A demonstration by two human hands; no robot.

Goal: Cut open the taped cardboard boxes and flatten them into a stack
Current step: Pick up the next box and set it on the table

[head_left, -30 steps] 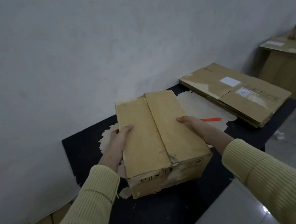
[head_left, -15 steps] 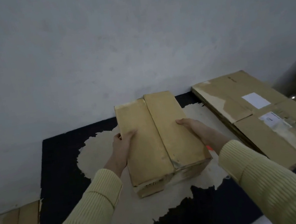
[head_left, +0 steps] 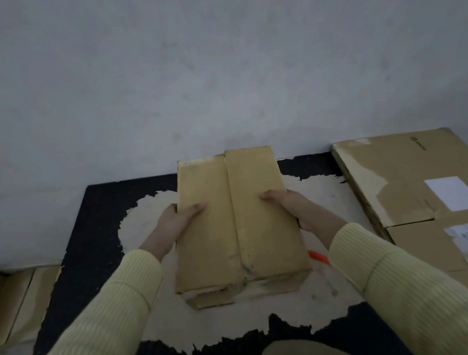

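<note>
Taped box at mat centre. Left hand and right hand grip its long sides, thumbs on top. Best set down square, seam up, clear of orange cutter near-right.

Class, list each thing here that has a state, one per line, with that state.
box: flaps closed, held between both hands.
left hand: grips the box's left side, thumb on top.
right hand: grips its right side, thumb on top.
flat cardboard: flattened, lying to the right.
orange item: lying by the box, partly hidden.
</note>
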